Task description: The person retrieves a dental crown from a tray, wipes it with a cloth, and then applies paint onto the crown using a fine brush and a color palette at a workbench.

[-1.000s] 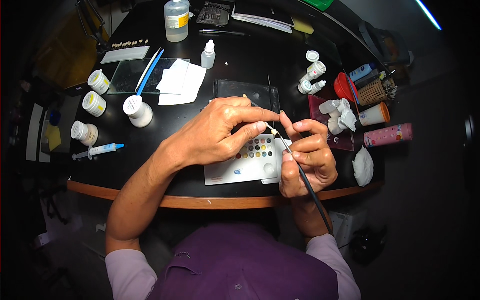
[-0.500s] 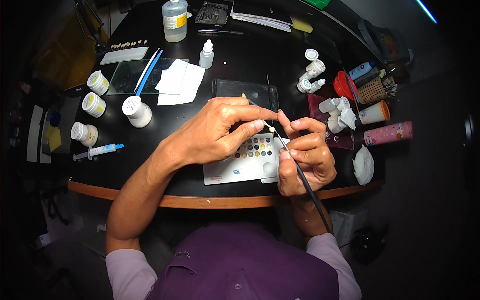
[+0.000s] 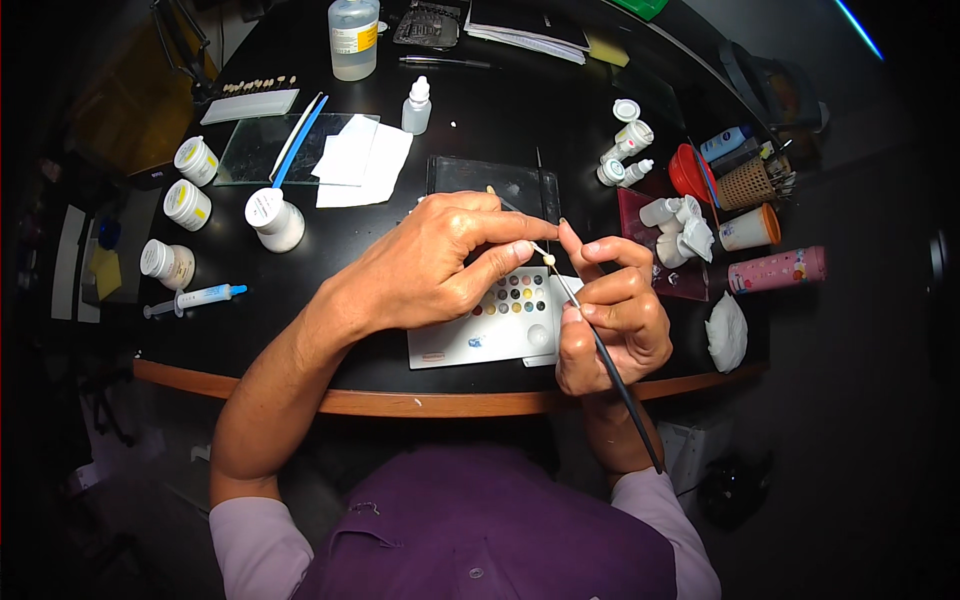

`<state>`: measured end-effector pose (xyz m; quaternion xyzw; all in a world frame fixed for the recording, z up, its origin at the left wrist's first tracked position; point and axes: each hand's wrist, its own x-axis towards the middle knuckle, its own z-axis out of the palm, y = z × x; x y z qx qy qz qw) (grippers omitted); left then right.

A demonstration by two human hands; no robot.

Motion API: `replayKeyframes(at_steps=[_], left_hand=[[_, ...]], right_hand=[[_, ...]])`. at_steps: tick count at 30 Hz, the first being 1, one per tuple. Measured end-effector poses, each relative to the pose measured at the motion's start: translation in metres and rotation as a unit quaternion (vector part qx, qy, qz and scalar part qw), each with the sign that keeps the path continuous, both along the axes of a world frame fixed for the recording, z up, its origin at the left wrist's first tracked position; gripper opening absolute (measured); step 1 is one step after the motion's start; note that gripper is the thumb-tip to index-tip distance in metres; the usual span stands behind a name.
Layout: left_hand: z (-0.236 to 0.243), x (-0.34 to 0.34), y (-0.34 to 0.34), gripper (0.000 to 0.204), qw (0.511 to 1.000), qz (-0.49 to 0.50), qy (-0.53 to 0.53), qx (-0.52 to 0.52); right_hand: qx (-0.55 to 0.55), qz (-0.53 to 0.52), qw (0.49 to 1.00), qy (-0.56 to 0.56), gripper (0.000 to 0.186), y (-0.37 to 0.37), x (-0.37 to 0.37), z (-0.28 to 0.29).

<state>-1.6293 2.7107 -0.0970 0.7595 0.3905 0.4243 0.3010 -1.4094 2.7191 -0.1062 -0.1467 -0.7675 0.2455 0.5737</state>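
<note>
Between my two hands sits a small cream tooth crown [image 3: 549, 260], at the end of a thin pale holder. My left hand [image 3: 440, 255] pinches that holder between thumb and fingers; most of it is hidden. In my right hand [image 3: 622, 318] is a fine brush [image 3: 622, 390] with a long black handle, gripped like a pen. Its thin tip reaches up to the crown, and whether they touch is too small to tell. The right index fingertip meets the left one. Under the hands lies a white palette [image 3: 465, 352] with rows of small coloured wells.
At left stand several white jars [image 3: 274, 220], a syringe [image 3: 208, 296], and white paper sheets [image 3: 375, 165] on a glass slab. A dropper bottle [image 3: 416, 108] and a larger bottle [image 3: 353, 40] are farther back. Small bottles [image 3: 672, 215], an orange-rimmed cup [image 3: 750, 227] and a pink cylinder [image 3: 778, 267] line the right.
The crown has shifted slightly right and shows a rounder side. The brush handle's rear end has dipped a little. Both hands otherwise keep their places.
</note>
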Motion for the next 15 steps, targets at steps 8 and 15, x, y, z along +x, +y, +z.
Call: replayKeyframes(at_steps=[8, 15], left_hand=[[0.0, 0.01, -0.005, 0.022, 0.997, 0.068, -0.021, 0.016], [-0.004, 0.015, -0.007, 0.019, 0.995, 0.082, -0.05, 0.003]], right_hand=[[0.019, -0.069, 0.997, 0.003, 0.019, -0.001, -0.003, -0.001], [0.11, -0.192, 0.971, -0.095, 0.023, -0.001, 0.002, 0.007]])
